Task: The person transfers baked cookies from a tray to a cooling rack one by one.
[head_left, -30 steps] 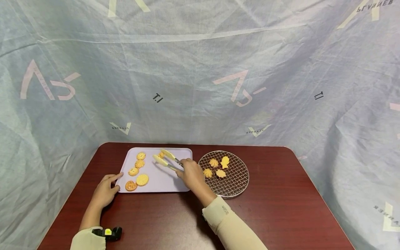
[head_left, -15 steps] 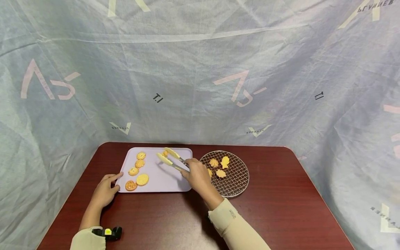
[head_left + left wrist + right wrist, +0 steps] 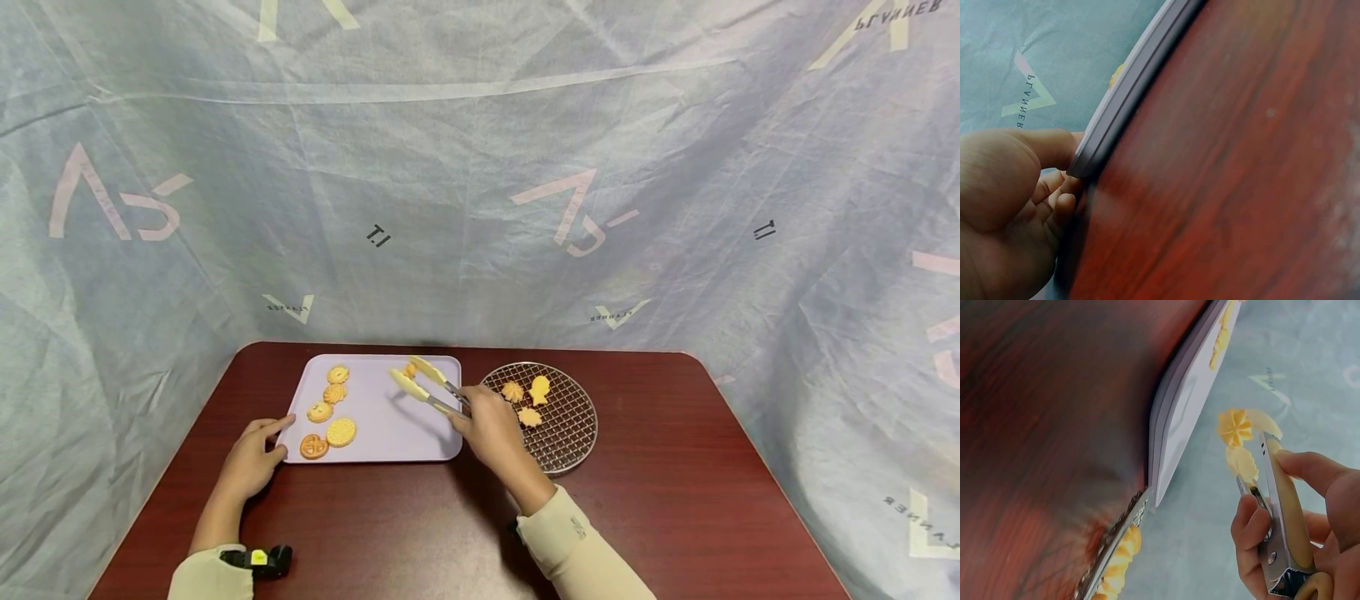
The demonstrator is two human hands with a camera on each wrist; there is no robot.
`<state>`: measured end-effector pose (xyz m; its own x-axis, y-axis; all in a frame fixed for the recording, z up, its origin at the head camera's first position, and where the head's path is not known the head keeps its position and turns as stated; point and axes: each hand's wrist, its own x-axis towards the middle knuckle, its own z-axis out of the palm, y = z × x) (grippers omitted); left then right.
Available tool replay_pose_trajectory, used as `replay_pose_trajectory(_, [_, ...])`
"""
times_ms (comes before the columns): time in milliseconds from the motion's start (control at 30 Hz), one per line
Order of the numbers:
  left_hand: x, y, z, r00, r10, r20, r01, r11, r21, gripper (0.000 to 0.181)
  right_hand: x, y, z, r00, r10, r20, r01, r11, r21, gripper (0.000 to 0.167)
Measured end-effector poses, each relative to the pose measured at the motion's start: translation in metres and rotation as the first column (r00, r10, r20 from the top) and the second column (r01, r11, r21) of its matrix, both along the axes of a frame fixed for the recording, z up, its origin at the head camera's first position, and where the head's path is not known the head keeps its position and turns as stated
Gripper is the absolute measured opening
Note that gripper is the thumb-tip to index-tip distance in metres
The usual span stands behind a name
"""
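Observation:
My right hand (image 3: 491,425) grips the tongs (image 3: 1282,506), which have pale yellow tips and a metal body. Between the tips sits a small flower-shaped cookie (image 3: 1235,427), held above the right part of a lilac tray (image 3: 382,446). Several cookies (image 3: 335,392) lie in the tray's left part, among them a round one (image 3: 341,432) and a pretzel-shaped one (image 3: 314,447). At the tray's near left corner, my left hand (image 3: 251,462) pinches the edge with thumb and fingers, seen close up in the left wrist view.
A round wire rack (image 3: 562,446) stands right of the tray, with a fish-shaped cookie (image 3: 540,389) and other cookies on it; my right hand hides part of it. Both rest on a dark red wooden table (image 3: 675,500). A grey cloth (image 3: 465,167) hangs around the back and sides.
My right hand has moved right with the tongs and the cookie, from mid-tray toward the rack, covering the rack's left edge. The left hand and the tray stay in place.

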<state>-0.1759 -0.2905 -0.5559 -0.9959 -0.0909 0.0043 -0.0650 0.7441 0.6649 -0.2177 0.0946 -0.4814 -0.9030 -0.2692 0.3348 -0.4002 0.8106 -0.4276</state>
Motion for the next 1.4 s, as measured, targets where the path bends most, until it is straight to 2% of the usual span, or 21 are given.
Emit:
replay_pose_trajectory(567, [0.001,0.000,-0.001,1.000,-0.001,-0.022,0.000,1.000,-0.010,0.052,0.015,0.023,-0.004,0.999,-0.012,-0.029,0.011,0.999,-0.036,0.036])
replay_pose_trajectory(933, [0.000,0.001,0.002,1.000,-0.006,-0.008,0.005,1.000,-0.008,0.053,0.024,0.042,-0.001,0.998,-0.026,-0.064,0.023,0.999,-0.042,0.038])
replay_pose_trajectory(1167, [0.000,0.001,0.001,1.000,-0.008,-0.006,0.008,1.000,0.001,0.053,0.030,0.055,-0.001,0.998,-0.038,-0.057,0.034,0.998,-0.058,0.041])
replay_pose_trajectory(1400, [0.001,0.001,0.001,0.999,-0.010,-0.033,0.010,1.000,-0.005,0.053,0.035,0.070,-0.002,0.995,-0.059,-0.078,0.053,0.996,-0.077,0.042])
